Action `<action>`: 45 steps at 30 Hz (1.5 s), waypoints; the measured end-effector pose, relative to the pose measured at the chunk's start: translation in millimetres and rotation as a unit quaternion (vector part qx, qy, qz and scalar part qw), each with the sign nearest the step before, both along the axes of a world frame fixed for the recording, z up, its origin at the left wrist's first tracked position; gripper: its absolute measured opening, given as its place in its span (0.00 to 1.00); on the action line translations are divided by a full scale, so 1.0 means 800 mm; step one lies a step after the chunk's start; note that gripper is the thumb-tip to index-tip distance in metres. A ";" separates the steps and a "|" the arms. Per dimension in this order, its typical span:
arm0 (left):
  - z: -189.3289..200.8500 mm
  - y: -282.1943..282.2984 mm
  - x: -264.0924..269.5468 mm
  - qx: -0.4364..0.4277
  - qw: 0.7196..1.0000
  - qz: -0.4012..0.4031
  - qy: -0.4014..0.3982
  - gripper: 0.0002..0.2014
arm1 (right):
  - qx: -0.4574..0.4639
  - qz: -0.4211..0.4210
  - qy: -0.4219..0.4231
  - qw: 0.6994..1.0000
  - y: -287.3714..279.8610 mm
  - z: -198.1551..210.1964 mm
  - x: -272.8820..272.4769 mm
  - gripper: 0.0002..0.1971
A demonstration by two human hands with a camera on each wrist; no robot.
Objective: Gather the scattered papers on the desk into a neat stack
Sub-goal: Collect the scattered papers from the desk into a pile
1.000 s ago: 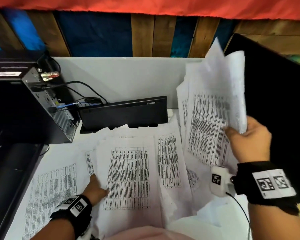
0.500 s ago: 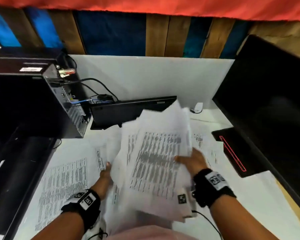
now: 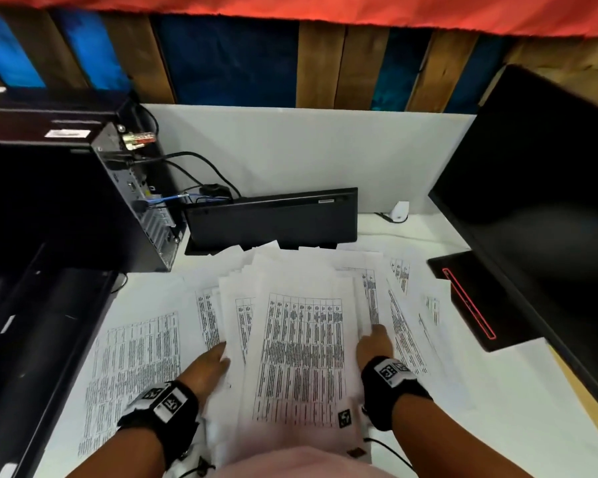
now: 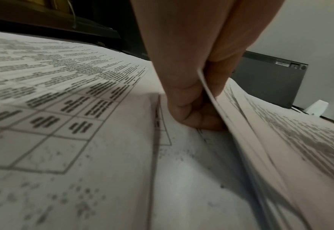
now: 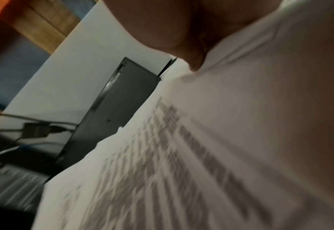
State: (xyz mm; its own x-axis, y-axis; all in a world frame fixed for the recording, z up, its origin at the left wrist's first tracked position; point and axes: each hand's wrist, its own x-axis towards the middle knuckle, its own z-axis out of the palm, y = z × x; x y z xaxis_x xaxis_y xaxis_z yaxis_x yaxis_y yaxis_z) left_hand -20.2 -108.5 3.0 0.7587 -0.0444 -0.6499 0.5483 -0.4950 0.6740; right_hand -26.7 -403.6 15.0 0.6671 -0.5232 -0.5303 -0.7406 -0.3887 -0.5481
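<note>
A thick, uneven bundle of printed sheets (image 3: 301,353) lies fanned in the middle of the white desk (image 3: 518,405), on top of other sheets. My left hand (image 3: 221,357) is at its left edge; in the left wrist view the left hand (image 4: 199,118) has curled fingers under the bundle (image 4: 280,140) and pinches its edge. My right hand (image 3: 375,336) holds the right edge, its fingertips hidden among the sheets. The right wrist view is blurred and shows the right hand (image 5: 195,65) with a digit pressed on the top sheet (image 5: 231,140). One loose sheet (image 3: 135,367) lies to the left, and several loose sheets (image 3: 408,326) lie to the right.
A black computer tower (image 3: 66,208) with cables (image 3: 194,163) stands at the left. A black keyboard (image 3: 273,219) leans against the white back panel. A dark monitor (image 3: 549,201) and its base (image 3: 470,298) take up the right side. A small white plug (image 3: 399,211) sits behind.
My right hand has brought the raised bundle down from the right onto the sheets in the middle. My left hand has moved from a flat sheet to the bundle's left edge.
</note>
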 end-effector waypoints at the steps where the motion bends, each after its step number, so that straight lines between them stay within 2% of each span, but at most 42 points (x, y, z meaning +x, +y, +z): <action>1: 0.002 -0.003 -0.004 -0.012 1.000 0.009 -0.001 0.25 | 0.006 0.036 0.015 0.999 0.009 -0.005 0.001 0.22; 5: 0.011 -0.020 -0.011 -0.108 0.991 0.076 0.034 0.38 | -0.042 0.181 0.034 0.982 0.032 -0.007 0.001 0.20; 6: 0.011 -0.022 -0.011 -0.105 0.992 0.071 0.030 0.41 | -0.048 0.202 0.032 0.978 0.030 -0.006 0.001 0.19; 8: 0.003 -0.020 -0.007 -0.030 0.999 0.045 0.003 0.44 | -0.022 0.221 0.018 0.975 0.020 -0.004 0.003 0.17; 10: -0.002 -0.018 -0.002 0.030 0.999 0.015 -0.007 0.44 | -0.001 0.175 -0.003 0.985 -0.006 0.000 0.006 0.17; 11: -0.001 -0.019 -0.001 0.045 0.999 0.000 -0.005 0.43 | -0.020 0.112 -0.009 0.993 -0.025 0.004 0.008 0.19; 12: -0.002 -0.017 0.000 0.056 0.998 -0.011 0.000 0.42 | -0.067 0.045 -0.002 0.997 -0.047 0.008 0.009 0.23; 14: 0.001 -0.017 0.003 0.071 0.997 -0.023 0.006 0.40 | -0.164 -0.058 0.053 0.983 -0.091 0.016 0.003 0.34; 16: 0.002 -0.017 0.004 0.082 0.996 -0.028 0.003 0.39 | -0.197 -0.103 0.100 0.970 -0.119 0.021 -0.006 0.48; 19: 0.001 -0.016 0.005 0.072 0.997 -0.024 0.007 0.38 | -0.156 -0.095 0.097 0.978 -0.145 0.011 -0.005 0.61; 21: 0.001 -0.018 0.006 0.066 0.997 -0.025 0.009 0.36 | -0.051 -0.103 0.062 0.991 -0.152 0.010 0.003 0.63; 23: 0.004 -0.020 0.007 0.060 0.998 -0.029 0.013 0.36 | 0.037 -0.110 0.029 0.993 -0.150 0.012 0.008 0.57; 26: 0.008 -0.021 0.007 0.063 0.998 -0.027 0.016 0.35 | 0.072 -0.072 -0.008 0.995 -0.130 0.014 0.020 0.36; 30: 0.006 -0.020 0.008 0.084 0.996 -0.029 0.021 0.29 | 0.025 -0.020 -0.037 0.999 -0.097 0.008 0.035 0.24; 33: 0.008 -0.021 0.006 0.082 0.996 -0.033 0.021 0.28 | -0.035 -0.028 -0.048 0.998 -0.096 0.021 0.037 0.14; 36: 0.011 -0.020 0.005 0.077 0.996 -0.038 0.018 0.25 | -0.095 -0.050 -0.089 0.990 -0.110 0.059 0.030 0.10; 39: 0.008 -0.018 0.007 0.076 0.996 -0.036 0.023 0.35 | -0.188 -0.048 -0.132 0.972 -0.126 0.112 0.019 0.09; 41: 0.008 -0.018 0.006 0.076 0.996 -0.035 0.023 0.36 | -0.236 -0.061 -0.175 0.954 -0.129 0.152 0.010 0.09; 43: 0.007 -0.018 0.005 0.071 0.997 -0.031 0.024 0.37 | -0.240 -0.075 -0.250 0.935 -0.124 0.191 0.003 0.09; 45: 0.004 -0.015 0.007 0.058 0.998 -0.028 0.028 0.38 | -0.197 -0.070 -0.344 0.916 -0.112 0.230 -0.005 0.06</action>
